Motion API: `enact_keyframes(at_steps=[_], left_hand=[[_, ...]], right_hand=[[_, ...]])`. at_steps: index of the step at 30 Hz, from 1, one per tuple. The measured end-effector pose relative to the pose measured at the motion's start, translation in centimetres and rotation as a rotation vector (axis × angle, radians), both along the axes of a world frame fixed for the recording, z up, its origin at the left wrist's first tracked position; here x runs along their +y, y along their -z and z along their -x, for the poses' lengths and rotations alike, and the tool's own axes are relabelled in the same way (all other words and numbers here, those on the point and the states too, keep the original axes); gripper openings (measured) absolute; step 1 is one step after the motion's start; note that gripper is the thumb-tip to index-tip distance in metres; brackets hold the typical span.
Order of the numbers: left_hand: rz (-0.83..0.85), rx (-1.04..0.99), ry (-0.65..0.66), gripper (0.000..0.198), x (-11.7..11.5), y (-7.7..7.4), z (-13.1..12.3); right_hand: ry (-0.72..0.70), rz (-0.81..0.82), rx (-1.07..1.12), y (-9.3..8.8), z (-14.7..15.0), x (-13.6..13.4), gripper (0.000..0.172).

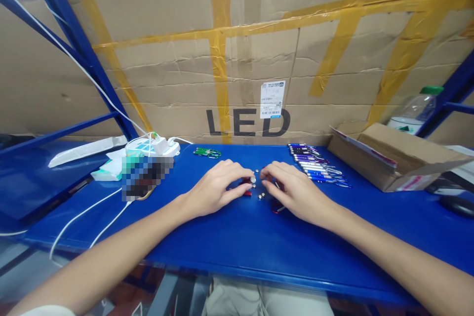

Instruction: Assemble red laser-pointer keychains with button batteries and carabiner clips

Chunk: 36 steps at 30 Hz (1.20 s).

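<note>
We are bending our left hand [217, 185] over a red keychain light [246, 186], its direction hidden, our right hand [292, 188] pinching near small round batteries [260, 197] on the blue table [237, 242].

There is a single view, from a camera worn on the person's head, looking forward and down over both forearms onto the blue bench [237, 237]. It sits close, at arm's reach: the near edge of the bench runs along the bottom of the frame, and a taped cardboard wall [259, 59] marked LED closes off the far side.
</note>
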<state>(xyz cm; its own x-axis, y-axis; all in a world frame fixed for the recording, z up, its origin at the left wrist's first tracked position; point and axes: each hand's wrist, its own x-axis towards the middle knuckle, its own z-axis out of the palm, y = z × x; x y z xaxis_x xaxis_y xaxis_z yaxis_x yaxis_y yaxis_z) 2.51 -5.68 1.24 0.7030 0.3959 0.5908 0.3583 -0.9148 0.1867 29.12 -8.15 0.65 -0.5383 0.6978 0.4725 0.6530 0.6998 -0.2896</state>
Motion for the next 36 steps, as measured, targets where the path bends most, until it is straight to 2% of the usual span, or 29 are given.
enact_keyframes(at_steps=[4,9,15,22,29,31,36], left_hand=[[0.028,0.130,0.021,0.031,-0.2,-0.4,-0.1],[0.058,0.286,0.050,0.035,-0.3,-0.1,-0.2],[0.092,0.322,0.062,0.032,0.0,0.4,0.0],[0.101,0.270,-0.014,0.029,0.4,0.3,0.1],[0.170,0.091,-0.158,0.028,0.2,0.4,0.1],[0.217,0.049,-0.160,0.025,0.1,0.4,0.0],[0.300,-0.020,-0.071,0.018,-0.2,-0.2,-0.3]], right_hand=[[0.038,0.023,-0.029,0.1,-0.1,0.2,0.011],[0.036,0.047,-0.033,0.4,-0.2,0.3,0.013],[0.026,0.093,-0.038,0.3,0.0,0.3,0.016],[-0.044,0.263,-0.106,-0.8,-0.3,-0.4,0.016],[-0.159,0.336,-0.208,-1.3,-0.7,-0.8,0.010],[-0.180,0.350,-0.221,-1.3,-0.7,-0.8,0.011],[-0.202,0.363,-0.211,-1.2,-0.8,-0.7,0.015]])
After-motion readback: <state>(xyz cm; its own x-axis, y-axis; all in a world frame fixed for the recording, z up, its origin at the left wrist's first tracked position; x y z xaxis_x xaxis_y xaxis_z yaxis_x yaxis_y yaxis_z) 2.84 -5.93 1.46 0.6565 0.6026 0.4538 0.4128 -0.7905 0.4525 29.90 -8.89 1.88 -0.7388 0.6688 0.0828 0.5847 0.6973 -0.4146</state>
